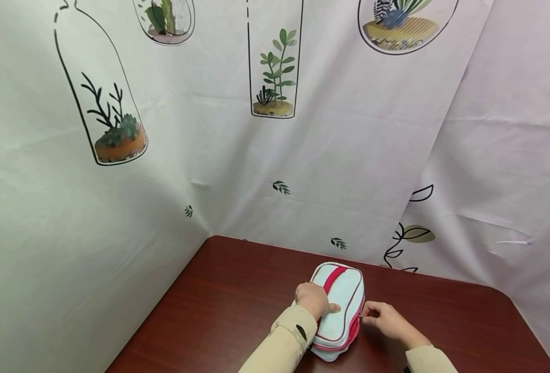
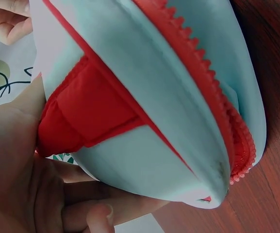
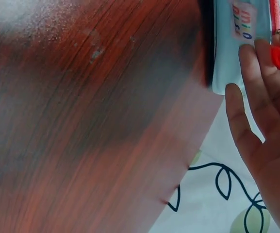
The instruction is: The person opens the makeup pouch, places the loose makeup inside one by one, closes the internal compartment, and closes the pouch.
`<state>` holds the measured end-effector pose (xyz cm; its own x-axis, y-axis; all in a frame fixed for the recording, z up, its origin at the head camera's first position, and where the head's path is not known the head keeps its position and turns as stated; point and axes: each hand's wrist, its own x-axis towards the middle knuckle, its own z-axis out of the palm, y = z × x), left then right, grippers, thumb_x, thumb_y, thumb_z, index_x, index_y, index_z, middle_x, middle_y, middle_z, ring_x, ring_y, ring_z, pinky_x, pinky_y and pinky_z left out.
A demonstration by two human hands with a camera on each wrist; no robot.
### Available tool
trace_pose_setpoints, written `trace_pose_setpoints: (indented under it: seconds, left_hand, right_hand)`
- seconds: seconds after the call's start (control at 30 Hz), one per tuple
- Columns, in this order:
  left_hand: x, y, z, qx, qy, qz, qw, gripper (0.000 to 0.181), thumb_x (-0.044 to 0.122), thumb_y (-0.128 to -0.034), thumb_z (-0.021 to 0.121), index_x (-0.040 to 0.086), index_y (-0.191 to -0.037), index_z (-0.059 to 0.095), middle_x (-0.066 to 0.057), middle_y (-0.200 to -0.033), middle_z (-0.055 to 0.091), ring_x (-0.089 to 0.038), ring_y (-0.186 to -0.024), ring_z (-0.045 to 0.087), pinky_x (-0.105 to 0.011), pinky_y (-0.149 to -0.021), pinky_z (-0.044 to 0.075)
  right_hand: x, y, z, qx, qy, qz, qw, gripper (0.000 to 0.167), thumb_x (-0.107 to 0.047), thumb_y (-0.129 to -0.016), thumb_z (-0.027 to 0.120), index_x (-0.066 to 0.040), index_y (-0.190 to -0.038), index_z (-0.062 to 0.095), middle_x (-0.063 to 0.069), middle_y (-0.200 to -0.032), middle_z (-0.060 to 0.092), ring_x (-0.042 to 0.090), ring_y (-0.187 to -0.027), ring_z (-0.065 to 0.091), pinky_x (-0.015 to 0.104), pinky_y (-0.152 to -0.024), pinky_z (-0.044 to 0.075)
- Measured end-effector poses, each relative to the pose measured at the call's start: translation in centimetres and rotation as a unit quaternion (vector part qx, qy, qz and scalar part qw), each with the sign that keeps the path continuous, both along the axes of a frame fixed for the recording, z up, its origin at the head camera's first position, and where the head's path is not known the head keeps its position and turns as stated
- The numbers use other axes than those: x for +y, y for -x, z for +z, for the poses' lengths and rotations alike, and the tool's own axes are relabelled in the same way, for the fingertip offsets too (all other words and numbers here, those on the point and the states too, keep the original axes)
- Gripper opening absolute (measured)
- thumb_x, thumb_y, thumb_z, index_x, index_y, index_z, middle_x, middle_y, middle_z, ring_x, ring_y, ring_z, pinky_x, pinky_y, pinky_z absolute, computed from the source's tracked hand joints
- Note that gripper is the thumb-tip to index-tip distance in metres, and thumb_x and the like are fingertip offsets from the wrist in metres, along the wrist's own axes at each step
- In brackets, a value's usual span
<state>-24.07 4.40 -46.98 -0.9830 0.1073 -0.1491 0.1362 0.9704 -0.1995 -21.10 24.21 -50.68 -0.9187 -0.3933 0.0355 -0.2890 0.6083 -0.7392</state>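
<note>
A light blue pencil case (image 1: 345, 300) with red trim and a red band lies on the table. My left hand (image 1: 313, 299) grips its left side, thumb on the top face; in the left wrist view that hand (image 2: 42, 179) lies beside the red band (image 2: 93, 109). The zipper (image 2: 203, 73) is parted at the near end, its red teeth showing. At the right side, my right hand (image 1: 387, 320) pinches the zipper pull. In the right wrist view, the red pull (image 3: 279, 57) is between thumb and fingers, other fingers near the case's printed side (image 3: 229, 58).
The dark red-brown wooden table (image 1: 228, 290) reaches back to a white cloth wall (image 1: 200, 134) printed with plants in jars. Another stretch of cloth (image 1: 70, 259) rises along the table's left edge.
</note>
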Motion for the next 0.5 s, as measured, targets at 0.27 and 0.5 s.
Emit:
trace_pose_setpoints:
  seconds: [0.27,0.5]
  left_hand:
    - [0.1,-0.3,-0.3,0.003,0.004,0.0,1.0,0.077,0.083,-0.0652,0.046,0.016,-0.093,0.071,0.0,-0.087,0.065,-0.013,-0.069,0.057,-0.031,-0.05,0.043]
    - [-0.2,-0.3,-0.2,0.01,-0.019,0.009,0.9997,0.077,0.083,-0.0673,0.043,0.015,-0.09,0.071,-0.001,-0.081,0.064,-0.014,-0.065,0.056,-0.031,-0.052,0.043]
  right_hand:
    - [-0.1,-0.2,0.0,-0.061,0.052,0.068,0.9945,0.006,0.0,-0.08,0.063,-0.001,-0.077,0.057,-0.005,-0.069,0.052,0.004,-0.063,0.046,0.023,-0.055,0.039]
    - [-1.0,-1.1,-0.5,-0.077,0.075,0.093,0.9899,0.007,-0.002,-0.082,0.061,0.0,-0.077,0.056,-0.002,-0.067,0.053,0.005,-0.061,0.049,0.023,-0.053,0.041]
